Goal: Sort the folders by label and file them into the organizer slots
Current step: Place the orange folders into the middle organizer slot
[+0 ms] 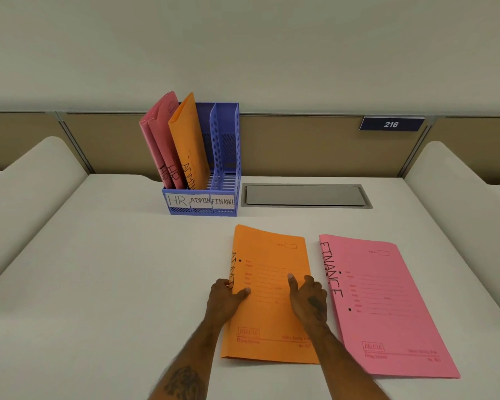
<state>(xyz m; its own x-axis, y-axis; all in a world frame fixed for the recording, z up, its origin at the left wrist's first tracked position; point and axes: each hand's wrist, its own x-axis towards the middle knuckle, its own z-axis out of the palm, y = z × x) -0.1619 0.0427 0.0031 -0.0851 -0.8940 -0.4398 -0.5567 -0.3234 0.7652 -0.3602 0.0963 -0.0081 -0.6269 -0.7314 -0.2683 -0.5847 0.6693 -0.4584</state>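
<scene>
We have the orange folder flat on the worktop, in front of the organizer. Our left hand pinches its spine edge and our right hand its open edge, thumbs on top. It looks like light, thin, floppy card; gripping both long edges should stop it sagging.

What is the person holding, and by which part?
The flat orange ADMIN folder: the left hand grips its left edge, the right hand its right edge, thumbs on top.
</scene>
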